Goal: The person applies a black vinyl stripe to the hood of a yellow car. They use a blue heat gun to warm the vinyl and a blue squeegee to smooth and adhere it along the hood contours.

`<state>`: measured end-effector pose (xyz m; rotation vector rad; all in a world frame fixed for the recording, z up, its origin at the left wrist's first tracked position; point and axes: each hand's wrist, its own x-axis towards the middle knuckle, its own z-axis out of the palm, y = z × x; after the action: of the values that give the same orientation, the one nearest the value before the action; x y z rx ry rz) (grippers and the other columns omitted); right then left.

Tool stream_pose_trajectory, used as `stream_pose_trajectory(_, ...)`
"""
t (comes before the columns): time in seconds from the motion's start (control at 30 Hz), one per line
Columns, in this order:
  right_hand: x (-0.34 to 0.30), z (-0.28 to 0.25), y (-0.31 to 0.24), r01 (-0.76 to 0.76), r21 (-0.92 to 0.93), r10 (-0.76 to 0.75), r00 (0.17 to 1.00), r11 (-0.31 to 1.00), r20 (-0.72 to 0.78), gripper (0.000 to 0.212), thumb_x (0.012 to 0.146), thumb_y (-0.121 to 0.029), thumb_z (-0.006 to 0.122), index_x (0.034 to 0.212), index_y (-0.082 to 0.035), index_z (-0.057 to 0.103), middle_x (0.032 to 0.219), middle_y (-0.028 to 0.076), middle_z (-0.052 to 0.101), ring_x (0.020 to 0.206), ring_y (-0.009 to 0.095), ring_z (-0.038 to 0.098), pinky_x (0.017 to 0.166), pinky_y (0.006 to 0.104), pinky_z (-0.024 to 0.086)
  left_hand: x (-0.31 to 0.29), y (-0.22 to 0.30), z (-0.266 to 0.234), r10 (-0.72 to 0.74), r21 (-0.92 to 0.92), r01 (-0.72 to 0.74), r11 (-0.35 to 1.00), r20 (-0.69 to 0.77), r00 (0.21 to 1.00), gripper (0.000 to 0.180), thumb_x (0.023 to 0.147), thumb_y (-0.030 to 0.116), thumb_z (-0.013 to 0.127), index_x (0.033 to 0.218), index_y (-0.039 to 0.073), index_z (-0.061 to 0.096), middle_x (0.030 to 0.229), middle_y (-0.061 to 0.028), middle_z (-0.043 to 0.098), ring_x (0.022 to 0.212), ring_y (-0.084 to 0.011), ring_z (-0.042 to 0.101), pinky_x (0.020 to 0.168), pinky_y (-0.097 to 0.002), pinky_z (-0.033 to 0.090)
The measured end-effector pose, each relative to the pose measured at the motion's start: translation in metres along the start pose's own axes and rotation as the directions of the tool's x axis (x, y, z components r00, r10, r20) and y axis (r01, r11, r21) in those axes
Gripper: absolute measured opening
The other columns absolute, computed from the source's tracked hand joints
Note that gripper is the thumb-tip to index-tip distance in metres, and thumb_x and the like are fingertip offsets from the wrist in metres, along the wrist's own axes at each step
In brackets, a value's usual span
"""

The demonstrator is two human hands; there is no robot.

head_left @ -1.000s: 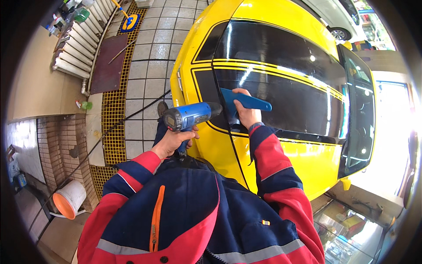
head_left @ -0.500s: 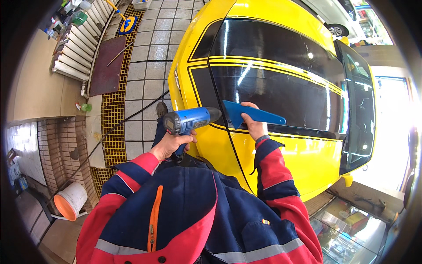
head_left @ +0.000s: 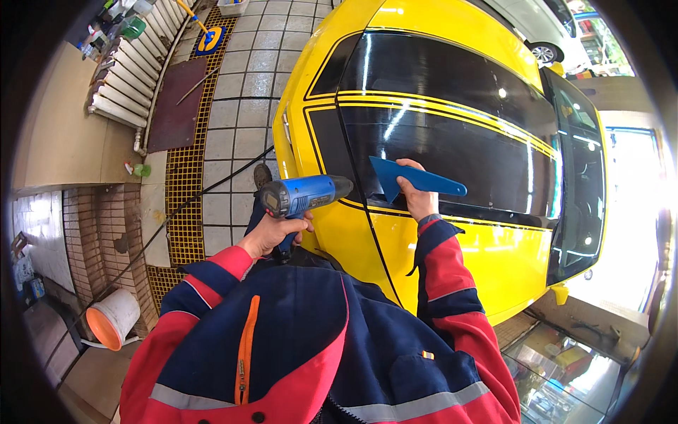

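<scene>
A blue heat gun point(head_left: 305, 196) is grasped around its handle by the left grip point(head_left: 277, 234), just off the centre of the view toward 10 o'clock, with its dark nozzle pointed to 3 o'clock. A flat blue scraper point(head_left: 431, 182) is pinched across its middle by the right grip point(head_left: 419, 196), between 2 and 3 o'clock; its wide end is turned to 9 o'clock, near the nozzle but apart from it in the view. The scraper is held over the glossy black panel point(head_left: 452, 138) of a yellow car point(head_left: 466, 254); whether the panel is touched by it cannot be told. Farther out, the windshield point(head_left: 578, 177) is seen at 3 o'clock. A yellow floor grating point(head_left: 186, 230) is shown at 9 o'clock, crossed by a black cable point(head_left: 226, 179). A white bucket point(head_left: 126, 308) with an orange inside is tipped at 8 o'clock, and a white radiator point(head_left: 127, 83) is seen at 10.
</scene>
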<state>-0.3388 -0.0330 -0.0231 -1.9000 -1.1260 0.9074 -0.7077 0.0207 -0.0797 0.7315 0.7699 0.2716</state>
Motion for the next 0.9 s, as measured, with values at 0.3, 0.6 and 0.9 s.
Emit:
stream_pose_trajectory(0.3, 0.006, -0.037, -0.004, -0.037, -0.089, 0.047, 0.992, 0.995, 0.12, 0.029, 0.095, -0.007, 0.082, 0.123, -0.009, 0.08, 0.115, 0.015, 0.08, 0.108, 0.028, 0.077, 0.102, 0.0395, 0.06, -0.008, 0.0, 0.007, -0.006, 0.047, 0.004, 0.999, 0.025, 1.0, 0.029, 0.096, 0.01, 0.073, 0.123, 0.002, 0.069, 0.103, -0.0102, 0.077, 0.073, -0.0126, 0.069, 0.065, -0.0293, 0.057)
stream_pose_trajectory(0.6, 0.025, -0.047, 0.001, -0.032, -0.284, 0.103, 0.965, 0.958, 0.24, 0.034, 0.09, -0.012, 0.089, 0.121, -0.001, 0.078, 0.113, 0.018, 0.081, 0.102, 0.033, 0.078, 0.097, 0.0405, 0.062, -0.009, -0.005, 0.005, -0.006, 0.021, 0.006, 1.0, 0.008, 1.0, 0.027, 0.097, 0.01, 0.072, 0.122, 0.003, 0.069, 0.104, -0.0103, 0.077, 0.072, -0.0127, 0.069, 0.064, -0.0296, 0.056)
stream_pose_trajectory(0.9, 0.049, -0.041, -0.016, -0.157, -0.477, 0.342, 0.879, 0.865, 0.332, 0.036, 0.092, -0.016, 0.088, 0.122, 0.0, 0.076, 0.115, 0.018, 0.08, 0.102, 0.032, 0.078, 0.095, 0.0424, 0.063, -0.016, 0.001, 0.002, -0.027, -0.008, 0.027, 1.0, -0.004, 1.0, 0.027, 0.096, 0.01, 0.073, 0.122, 0.003, 0.068, 0.103, -0.0097, 0.077, 0.072, -0.0119, 0.069, 0.065, -0.0289, 0.057)
